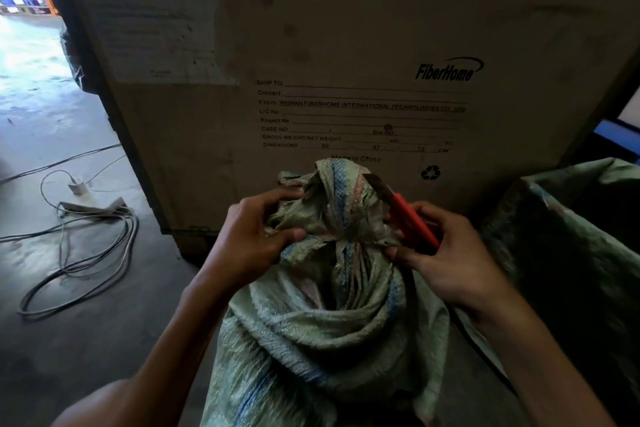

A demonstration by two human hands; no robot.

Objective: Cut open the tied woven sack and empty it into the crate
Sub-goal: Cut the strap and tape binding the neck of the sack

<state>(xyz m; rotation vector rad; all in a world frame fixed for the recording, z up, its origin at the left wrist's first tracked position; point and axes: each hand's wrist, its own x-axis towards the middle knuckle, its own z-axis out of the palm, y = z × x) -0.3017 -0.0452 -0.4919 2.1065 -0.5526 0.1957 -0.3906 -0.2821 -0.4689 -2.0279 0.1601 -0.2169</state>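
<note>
A pale green woven sack [322, 333] with blue and pink stripes stands upright in front of me, its neck gathered and tied in a knot [343, 236]. My left hand [252, 239] pinches the bunched fabric on the left of the knot. My right hand [446, 260] holds a red utility knife [408, 218] against the right side of the neck, blade [375, 182] extended and pointing up and away. At the right edge stands a dark container lined with green sacking [571, 236]; whether it is the crate I cannot tell.
A large cardboard shipping box [311, 45] with printed labels stands right behind the sack. Loose cables [86, 253] and a plug lie on the concrete floor at the left. A bright doorway opens at the far upper left.
</note>
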